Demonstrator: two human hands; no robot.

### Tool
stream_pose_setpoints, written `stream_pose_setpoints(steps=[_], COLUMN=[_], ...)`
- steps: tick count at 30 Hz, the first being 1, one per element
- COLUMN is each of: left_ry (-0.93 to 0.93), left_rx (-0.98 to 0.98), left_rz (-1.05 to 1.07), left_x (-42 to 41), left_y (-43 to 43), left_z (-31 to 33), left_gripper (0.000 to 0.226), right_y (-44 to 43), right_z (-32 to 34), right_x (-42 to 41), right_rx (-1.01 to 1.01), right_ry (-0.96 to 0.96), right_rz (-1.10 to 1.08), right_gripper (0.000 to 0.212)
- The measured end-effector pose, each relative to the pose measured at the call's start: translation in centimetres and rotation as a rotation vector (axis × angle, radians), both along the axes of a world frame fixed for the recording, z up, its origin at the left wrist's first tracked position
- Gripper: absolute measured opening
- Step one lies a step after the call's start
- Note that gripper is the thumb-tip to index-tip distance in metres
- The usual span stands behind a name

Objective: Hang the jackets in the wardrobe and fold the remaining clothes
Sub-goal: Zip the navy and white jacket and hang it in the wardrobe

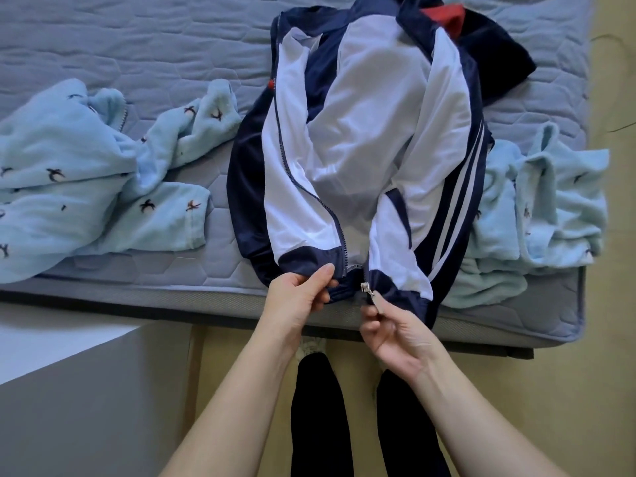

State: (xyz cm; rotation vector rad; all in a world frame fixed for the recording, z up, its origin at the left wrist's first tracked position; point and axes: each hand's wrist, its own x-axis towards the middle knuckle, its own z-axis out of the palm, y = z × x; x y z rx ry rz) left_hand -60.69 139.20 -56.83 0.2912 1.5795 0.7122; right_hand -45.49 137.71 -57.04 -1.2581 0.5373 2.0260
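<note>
Head view looks down on the navy and white jacket point(361, 149), which lies on the grey quilted mattress point(137, 46) with its front open and the white lining facing up. Its hem reaches the near edge of the mattress, directly in front of you. The zipper is undone along its full visible length, and the two front panels lie apart at the hem.

1. Your left hand point(299, 294) grips the navy hem band of the panel on your left. The thumb lies on top of the fabric and the fingers curl beneath it.
2. Your right hand point(392, 335) is at the bottom of the panel on your right. Its fingers are curled, and the fingertips pinch the tab of the metal zipper pull point(366, 289).
3. The two hands are near each other, with the open zipper ends between them.

Surrounding items:
- A light blue fleece garment point(86, 180) with small dark motifs lies crumpled on the mattress to your left, just beside the jacket.
- A second light blue piece point(537, 208) lies bunched to your right, partly under the jacket's striped sleeve.
- A dark navy and red garment point(495, 49) shows from under the jacket's far end.
- A grey cabinet top point(69, 390) stands at your lower left, beside the bed.
- Your legs point(313, 407), in black, stand on the yellowish floor point(568, 373).
</note>
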Motion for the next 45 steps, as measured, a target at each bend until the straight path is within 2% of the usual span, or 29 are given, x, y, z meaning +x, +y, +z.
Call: stream_pose_setpoints(steps=[5,12,20,25,33,36,41,45], left_ry=[0.019,0.063,0.146,0.139,0.213,0.262,0.431,0.423], left_rx=[-0.011,0.111,0.261,0.278,0.299,0.3,0.252,0.147], left_rz=[0.025,-0.005,0.071,0.137,0.102,0.046,-0.22,-0.302], left_x=[0.5,1.2,2.3,2.9,3.7,3.5,2.7,2.4], left_y=[-0.1,0.0,0.5,0.8,0.8,0.8,0.2,0.1], left_z=[0.5,2.4,4.1,4.9,5.2,4.9,4.0,3.6], left_gripper=[0.028,0.024,0.038,0.024,0.025,0.026,0.033,0.031], right_y=[-0.2,0.7,1.3,1.6,1.9,2.1,2.0,1.4], right_z=[0.4,0.8,1.9,2.3,2.5,2.3,1.6,1.1], right_x=[0.0,-0.1,-0.9,-0.8,-0.8,-0.9,-0.6,-0.7], right_rx=[0.036,0.16,0.254,0.257,0.271,0.257,0.253,0.197], right_ry=[0.067,-0.04,-0.112,-0.134,-0.165,-0.176,-0.261,-0.272], right_rz=[-0.001,0.061,-0.008,-0.032,-0.081,-0.11,-0.142,-0.132], right_gripper=[0.009,0.014,0.012,0.01,0.012,0.012,0.014,0.016])
